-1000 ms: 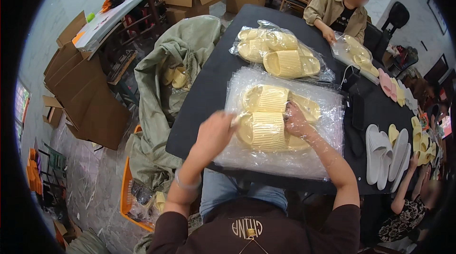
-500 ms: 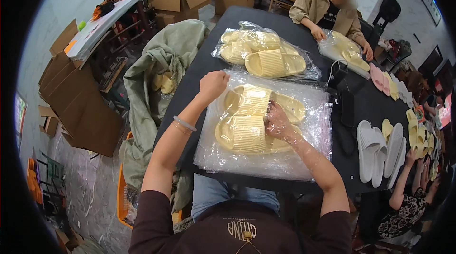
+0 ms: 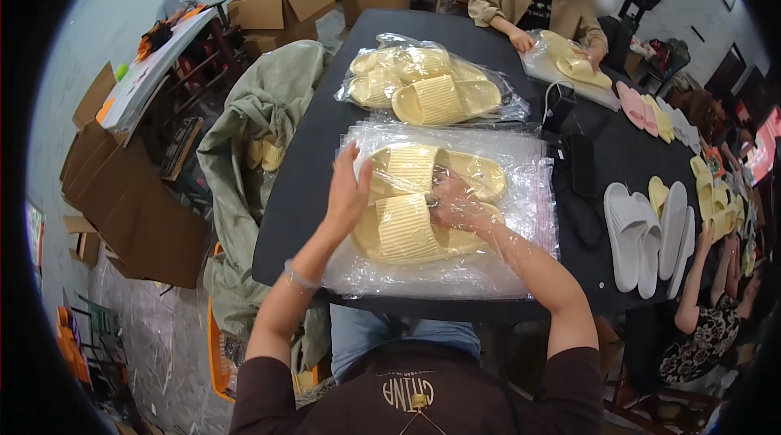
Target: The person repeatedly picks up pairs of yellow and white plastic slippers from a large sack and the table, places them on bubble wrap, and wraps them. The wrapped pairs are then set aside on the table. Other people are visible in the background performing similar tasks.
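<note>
A pair of pale yellow ribbed slippers (image 3: 394, 228) lies side by side inside a clear plastic bag (image 3: 525, 228), on top of a stack of similar clear bags. My right hand (image 3: 457, 201) is inside the bag up to the forearm, its fingers closed at the inner edges of both slippers between their straps. My left hand (image 3: 350, 191) stands upright against the left end of the bag, beside the slippers' toes, fingers stretched out and holding nothing.
Bagged yellow slippers (image 3: 435, 93) lie beyond on the black table (image 3: 301, 183). A co-worker's hands (image 3: 598, 53) handle another bagged pair at the far right. White slippers (image 3: 639, 236) and a black box-like device (image 3: 559, 102) sit right. A green sack (image 3: 260, 102) stands left.
My left hand has let go of the bag's upper left corner, come down toward the slippers' toes and opened. My right hand stays in the bag on the slippers.
</note>
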{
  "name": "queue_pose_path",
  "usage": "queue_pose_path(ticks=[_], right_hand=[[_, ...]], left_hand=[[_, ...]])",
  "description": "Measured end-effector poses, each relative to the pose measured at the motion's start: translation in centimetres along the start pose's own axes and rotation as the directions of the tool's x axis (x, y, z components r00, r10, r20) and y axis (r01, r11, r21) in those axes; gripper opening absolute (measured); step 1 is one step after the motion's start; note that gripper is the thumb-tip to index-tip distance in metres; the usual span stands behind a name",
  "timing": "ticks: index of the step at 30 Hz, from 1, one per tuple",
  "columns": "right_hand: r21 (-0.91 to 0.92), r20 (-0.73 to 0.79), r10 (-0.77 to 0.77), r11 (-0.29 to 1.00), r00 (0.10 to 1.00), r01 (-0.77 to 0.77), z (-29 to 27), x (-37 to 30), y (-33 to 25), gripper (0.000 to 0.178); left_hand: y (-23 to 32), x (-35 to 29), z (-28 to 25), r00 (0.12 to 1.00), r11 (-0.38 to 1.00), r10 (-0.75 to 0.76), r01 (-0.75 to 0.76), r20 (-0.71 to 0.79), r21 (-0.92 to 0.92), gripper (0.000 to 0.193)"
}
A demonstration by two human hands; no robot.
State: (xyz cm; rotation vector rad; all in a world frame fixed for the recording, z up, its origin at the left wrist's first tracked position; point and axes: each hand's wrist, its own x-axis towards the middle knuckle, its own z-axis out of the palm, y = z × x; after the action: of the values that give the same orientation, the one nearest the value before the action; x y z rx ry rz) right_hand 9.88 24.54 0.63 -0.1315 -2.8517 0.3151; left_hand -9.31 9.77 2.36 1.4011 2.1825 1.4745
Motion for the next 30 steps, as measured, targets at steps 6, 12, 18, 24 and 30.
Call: queue_pose_path(ticks=[6,12,18,24,30], right_hand=[[0.068,0.093,0.278,0.956,0.956,-0.285,-1.4,0.0,-1.4,0.035],[-0.126,0.072,0.317,0.943,0.946,-0.307,-3.0,-3.4,0.3,0.031],[-0.169,-0.26,0.442,0.855,0.859,-0.491,-4.2,-11.2,3.8,0.025],[-0.217,-0.446,0.563,0.686,0.696,-0.694,-10.5,-17.3,3.3,0.024],[-0.399,-0.834,0.134,0.523,0.535,-0.753,-23.5,-15.0,-1.5,0.024]], left_hand=[[0.8,-3.1,0.4,0.965,0.723,-0.192,0.264,0.181,-0.639,0.079],[-2.3,-3.4,1.6,0.986,0.994,0.017,0.0,0.164,-0.105,0.059],[-1.0,-3.9,2.2,0.957,0.869,0.08,-0.205,0.28,0.451,0.06],[-0.7,-4.2,2.2,0.958,0.858,0.088,-0.212,0.273,0.468,0.062],[-1.9,-4.0,1.9,0.949,0.894,0.095,-0.214,0.299,0.393,0.065]])
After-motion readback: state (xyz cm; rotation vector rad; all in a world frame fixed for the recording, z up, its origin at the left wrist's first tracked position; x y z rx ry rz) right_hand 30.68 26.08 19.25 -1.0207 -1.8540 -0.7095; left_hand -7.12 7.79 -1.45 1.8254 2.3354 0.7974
